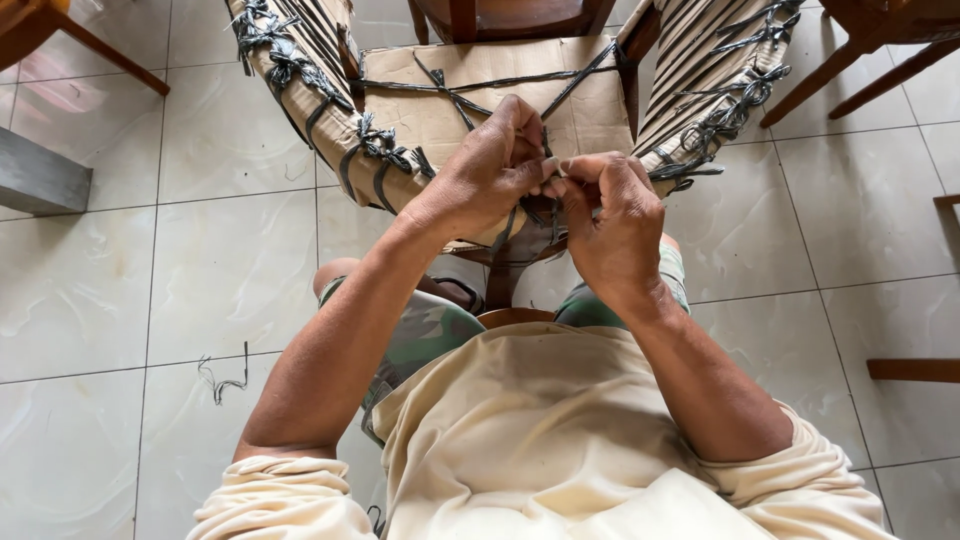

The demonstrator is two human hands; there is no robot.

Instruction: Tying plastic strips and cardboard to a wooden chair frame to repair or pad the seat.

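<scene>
Cream sleeves and the front of a cream shirt [540, 440] fill the bottom of the head view, with camouflage shorts [430, 330] showing just beyond and two bare forearms running up from them.

Farther up, the left hand [485, 170] and the right hand [615, 225] meet almost fingertip to fingertip. The left grip is clenched, thumb and fingers pinched on a dark plastic strap [535, 205] at the front edge of a chair wrapped in cardboard [440, 115]. The right grip is likewise closed, its fingers curled about the same strap just beside the left grip; a pale sliver is seen between its fingertips, but what it is cannot be told.

Beyond both grips, more straps cross the flat cardboard panel, and knotted bundles of strap [375, 145] sit to the left of the left grip and to the right of the right grip on the striped wrapped arms [700, 80].

The strap is judged thin, light, flexible and rather slick, stiff enough to spring back when bent, so it is best pinched close to the knot, where it is taut. The cardboard is judged soft and easily dented.

Below and left of the left grip, a loose scrap of strap [225, 380] lies on the tiled floor [150, 280]. Wooden chair legs [840, 70] stand well apart at the corners.
</scene>
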